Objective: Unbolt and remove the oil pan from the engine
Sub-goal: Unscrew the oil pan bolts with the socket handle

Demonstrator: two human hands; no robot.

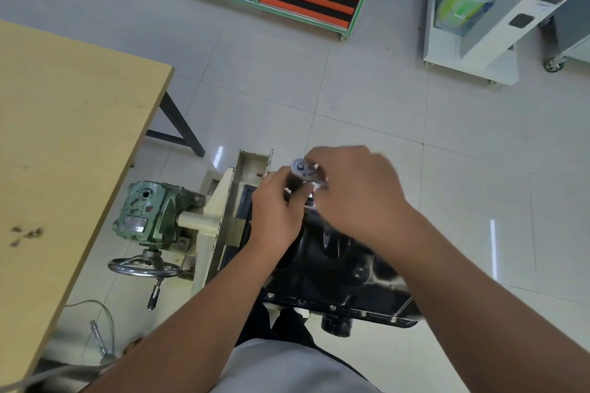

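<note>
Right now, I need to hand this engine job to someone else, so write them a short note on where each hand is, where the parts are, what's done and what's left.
Left hand: curled around the lower part of the ratchet, at the far end of the oil pan.
Right hand: over the ratchet's handle, grip closed on it.
Oil pan: black, still on the engine, which sits on the stand beside the wooden table.
Done: cannot tell how many bolts are out; some small dark bits lie on the table.
Left: bolts still show along the pan's near edge. Take them out, then lift the pan off.
</note>
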